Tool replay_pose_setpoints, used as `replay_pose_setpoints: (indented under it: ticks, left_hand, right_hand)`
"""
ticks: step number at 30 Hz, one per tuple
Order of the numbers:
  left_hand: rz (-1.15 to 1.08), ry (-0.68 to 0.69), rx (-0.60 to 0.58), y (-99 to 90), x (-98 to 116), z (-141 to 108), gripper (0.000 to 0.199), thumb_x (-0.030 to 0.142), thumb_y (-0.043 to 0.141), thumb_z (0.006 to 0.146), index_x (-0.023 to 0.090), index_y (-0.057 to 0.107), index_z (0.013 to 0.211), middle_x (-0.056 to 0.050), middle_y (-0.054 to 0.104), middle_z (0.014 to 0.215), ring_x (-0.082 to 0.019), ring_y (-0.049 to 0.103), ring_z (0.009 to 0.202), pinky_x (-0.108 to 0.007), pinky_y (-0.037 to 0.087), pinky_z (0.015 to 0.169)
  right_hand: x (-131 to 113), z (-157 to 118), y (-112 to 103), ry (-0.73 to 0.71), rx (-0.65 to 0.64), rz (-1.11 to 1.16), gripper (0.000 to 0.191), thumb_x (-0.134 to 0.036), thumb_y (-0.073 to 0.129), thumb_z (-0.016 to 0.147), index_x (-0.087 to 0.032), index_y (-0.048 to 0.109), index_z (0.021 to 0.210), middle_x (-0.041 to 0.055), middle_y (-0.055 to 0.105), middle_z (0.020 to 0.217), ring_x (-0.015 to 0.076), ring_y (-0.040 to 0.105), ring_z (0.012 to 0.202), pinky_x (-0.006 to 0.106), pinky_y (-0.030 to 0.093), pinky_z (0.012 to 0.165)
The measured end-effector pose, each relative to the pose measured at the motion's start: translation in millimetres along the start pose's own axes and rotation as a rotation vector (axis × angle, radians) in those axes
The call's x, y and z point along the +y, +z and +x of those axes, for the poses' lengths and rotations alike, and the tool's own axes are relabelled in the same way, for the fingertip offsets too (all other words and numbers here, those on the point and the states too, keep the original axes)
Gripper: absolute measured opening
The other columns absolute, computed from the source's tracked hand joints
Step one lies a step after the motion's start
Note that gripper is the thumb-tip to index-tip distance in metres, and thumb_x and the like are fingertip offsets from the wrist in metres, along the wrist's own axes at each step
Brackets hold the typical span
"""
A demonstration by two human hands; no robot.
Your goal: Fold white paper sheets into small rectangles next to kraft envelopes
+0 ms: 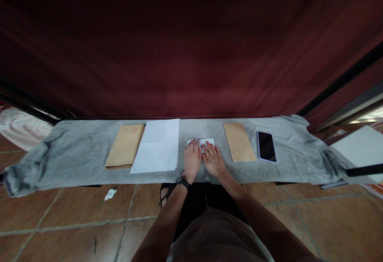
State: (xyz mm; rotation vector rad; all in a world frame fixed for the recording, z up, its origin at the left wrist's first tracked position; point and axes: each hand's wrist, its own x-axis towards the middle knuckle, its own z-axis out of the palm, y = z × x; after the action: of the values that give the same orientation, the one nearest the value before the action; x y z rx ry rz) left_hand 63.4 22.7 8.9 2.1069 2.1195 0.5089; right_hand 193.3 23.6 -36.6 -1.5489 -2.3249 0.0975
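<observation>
A small folded piece of white paper (209, 140) lies on the grey cloth in front of me, mostly covered by my hands. My left hand (192, 159), with a dark watch on the wrist, lies flat on its left part. Flat on the right part rests my right hand (213, 160), its fingers slightly spread. The fingertips of both hands are close together near the middle of the paper. To the left is a stack of white paper sheets (158, 146), beside a pile of brown envelopes (124, 146). A single brown envelope (239, 142) lies to the right.
A phone (266, 146) with a dark screen lies right of the single envelope. Grey cloth (80, 150) covers the narrow table. A dark red curtain (191, 74) hangs behind it. A white scrap (110, 194) is on the tiled floor.
</observation>
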Motion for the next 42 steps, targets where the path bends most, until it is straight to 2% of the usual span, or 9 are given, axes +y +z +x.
replay_pose_setpoints:
  ticks: [2,5,12,20,22,26,29,35,42]
  left_hand:
    - [-0.051,0.116,-0.075,10.2,7,-7,0.054,0.034,0.029,0.104,0.012,0.039,0.152,-0.015,0.041,0.159,-0.027,0.031,0.150,-0.047,0.026,0.123]
    - [0.013,0.094,-0.127,20.2,9,-12,0.060,0.041,0.023,0.105,0.011,0.033,0.156,-0.012,0.034,0.163,-0.025,0.022,0.154,-0.045,0.021,0.126]
    - [0.194,0.020,-0.109,21.0,-15,-14,0.059,0.038,0.022,0.105,0.011,0.029,0.158,-0.012,0.026,0.166,-0.024,0.019,0.155,-0.044,0.020,0.126]
    - [0.214,0.021,-0.075,26.2,-15,-15,0.060,0.037,0.028,0.104,0.011,0.027,0.159,-0.014,0.027,0.165,-0.026,0.021,0.154,-0.048,0.022,0.125]
    - [0.218,0.024,-0.081,25.3,-15,-14,0.060,0.036,0.029,0.104,0.011,0.027,0.159,-0.015,0.026,0.165,-0.027,0.021,0.154,-0.048,0.022,0.125]
    - [0.230,0.050,-0.112,23.4,-17,-14,0.061,0.026,0.033,0.100,0.011,0.026,0.159,-0.013,0.026,0.166,-0.026,0.020,0.155,-0.047,0.021,0.126]
    - [0.235,0.060,-0.136,24.4,-18,-14,0.063,0.023,0.036,0.098,0.010,0.028,0.159,-0.014,0.029,0.165,-0.027,0.020,0.155,-0.046,0.021,0.126]
    - [0.215,0.050,-0.073,25.5,-18,-14,0.060,0.029,0.028,0.102,0.012,0.026,0.159,-0.013,0.030,0.164,-0.025,0.023,0.154,-0.048,0.023,0.125]
    - [0.220,0.024,-0.086,20.7,-14,-15,0.059,0.036,0.027,0.104,0.012,0.029,0.158,-0.013,0.027,0.165,-0.025,0.022,0.154,-0.046,0.021,0.126]
  right_hand:
    - [1,0,-2,-0.019,-0.037,-0.016,0.054,-0.024,0.039,0.103,-0.015,0.038,0.156,0.0118,0.031,0.163,0.0261,0.029,0.152,0.047,0.023,0.123]
    - [1,0,-4,-0.021,-0.071,-0.034,0.056,-0.022,0.039,0.102,-0.016,0.033,0.158,0.0099,0.028,0.164,0.0252,0.028,0.152,0.046,0.023,0.123]
    - [3,-2,1,0.102,0.034,-0.038,0.052,-0.031,0.030,0.106,-0.014,0.040,0.154,0.0094,0.035,0.161,0.0263,0.036,0.148,0.048,0.021,0.123]
    - [18,0,-9,0.238,0.054,-0.065,0.054,-0.028,0.033,0.104,-0.006,0.041,0.153,0.0161,0.038,0.159,0.0303,0.037,0.147,0.050,0.025,0.121]
    - [10,8,-12,0.181,0.046,-0.030,0.055,-0.030,0.031,0.105,-0.007,0.040,0.153,0.0153,0.038,0.159,0.0290,0.036,0.148,0.049,0.025,0.122]
    - [-14,28,-11,-0.089,-0.067,0.089,0.053,-0.033,0.027,0.107,-0.012,0.043,0.152,0.0100,0.039,0.160,0.0216,0.035,0.149,0.041,0.026,0.123]
    - [-21,38,-6,-0.170,-0.121,0.109,0.052,-0.034,0.029,0.107,-0.014,0.043,0.153,0.0095,0.041,0.159,0.0205,0.037,0.148,0.040,0.027,0.123]
    - [5,34,1,-0.111,-0.056,0.024,0.052,-0.035,0.029,0.107,-0.014,0.043,0.153,0.0116,0.039,0.159,0.0239,0.037,0.148,0.046,0.026,0.123]
    - [34,23,3,-0.027,0.012,-0.067,0.054,-0.033,0.031,0.106,-0.011,0.039,0.154,0.0130,0.038,0.160,0.0254,0.038,0.147,0.046,0.025,0.122]
